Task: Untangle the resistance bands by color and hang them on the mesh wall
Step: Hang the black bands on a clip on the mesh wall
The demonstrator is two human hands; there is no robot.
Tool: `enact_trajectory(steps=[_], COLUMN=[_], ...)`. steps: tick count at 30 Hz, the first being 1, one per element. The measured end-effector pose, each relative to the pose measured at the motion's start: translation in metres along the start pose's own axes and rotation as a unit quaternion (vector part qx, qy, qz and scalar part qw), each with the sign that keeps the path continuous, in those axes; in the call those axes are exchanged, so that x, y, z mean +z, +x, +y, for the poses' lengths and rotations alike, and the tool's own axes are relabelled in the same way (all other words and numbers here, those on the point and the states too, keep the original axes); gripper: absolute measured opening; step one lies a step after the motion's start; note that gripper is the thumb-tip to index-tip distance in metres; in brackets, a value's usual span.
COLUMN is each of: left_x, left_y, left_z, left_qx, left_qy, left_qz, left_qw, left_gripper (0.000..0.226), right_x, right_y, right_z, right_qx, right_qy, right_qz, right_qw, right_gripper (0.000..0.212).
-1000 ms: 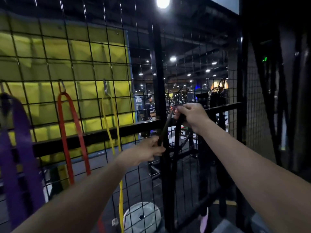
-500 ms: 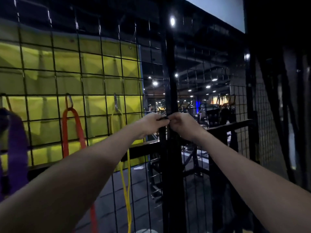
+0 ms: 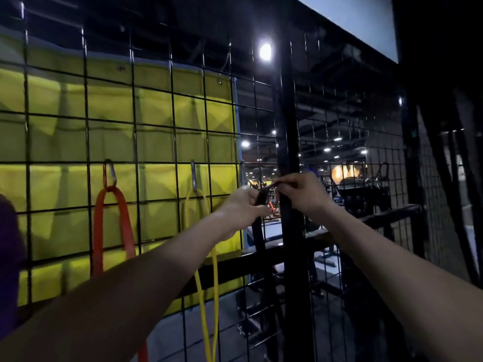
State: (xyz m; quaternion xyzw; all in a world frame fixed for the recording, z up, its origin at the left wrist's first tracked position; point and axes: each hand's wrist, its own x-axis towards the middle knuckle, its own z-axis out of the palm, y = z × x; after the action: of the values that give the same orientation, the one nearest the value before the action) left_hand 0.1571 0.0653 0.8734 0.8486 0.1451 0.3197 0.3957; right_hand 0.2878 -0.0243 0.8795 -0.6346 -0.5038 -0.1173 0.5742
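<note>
A black resistance band [image 3: 257, 231] hangs down against the mesh wall [image 3: 156, 131] beside a thick black post [image 3: 287, 126]. My left hand [image 3: 241, 205] grips its top loop from the left and my right hand [image 3: 300, 190] pinches the same loop from the right, at a silver carabiner [image 3: 243, 173] whose lower end the hands hide. An orange band [image 3: 112, 226] hangs from a carabiner further left. Between them a thin yellow band [image 3: 206, 283] hangs from another clip. A purple band [image 3: 9, 257] shows at the left edge.
A yellow tarp [image 3: 104, 142] hangs behind the mesh. Past the post, a dim gym floor with dark machines [image 3: 360, 194] and ceiling lights shows through finer mesh. A dark horizontal rail [image 3: 386, 218] crosses at waist height on the right.
Both hands rose from the rail height to the carabiner level and came together on the black band's top loop. The view tilted upward and moved closer to the mesh.
</note>
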Motion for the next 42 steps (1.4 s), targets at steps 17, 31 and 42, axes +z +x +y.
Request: enact_trajectory(steps=[17,31,42], left_x=[-0.037,-0.045,-0.045], left_y=[0.033,0.044,0.046], left_z=[-0.010,-0.010,0.000], left_qx=[0.150,0.139,0.124], left_qy=[0.148,0.062,-0.073], left_qz=[0.254,0.212,0.200], left_qw=[0.944,0.965,0.969], left_gripper=[0.011,0.003,0.010], right_x=[0.058,0.045,0.037], right_y=[0.073,0.101,0.108], right_z=[-0.016,-0.008,-0.022], right_qx=[0.118,0.183,0.226], right_qy=[0.128,0.240,0.235], right_qz=[-0.085,-0.199,-0.246], right_qw=[0.981,0.932,0.913], right_gripper=[0.029,0.016,0.016])
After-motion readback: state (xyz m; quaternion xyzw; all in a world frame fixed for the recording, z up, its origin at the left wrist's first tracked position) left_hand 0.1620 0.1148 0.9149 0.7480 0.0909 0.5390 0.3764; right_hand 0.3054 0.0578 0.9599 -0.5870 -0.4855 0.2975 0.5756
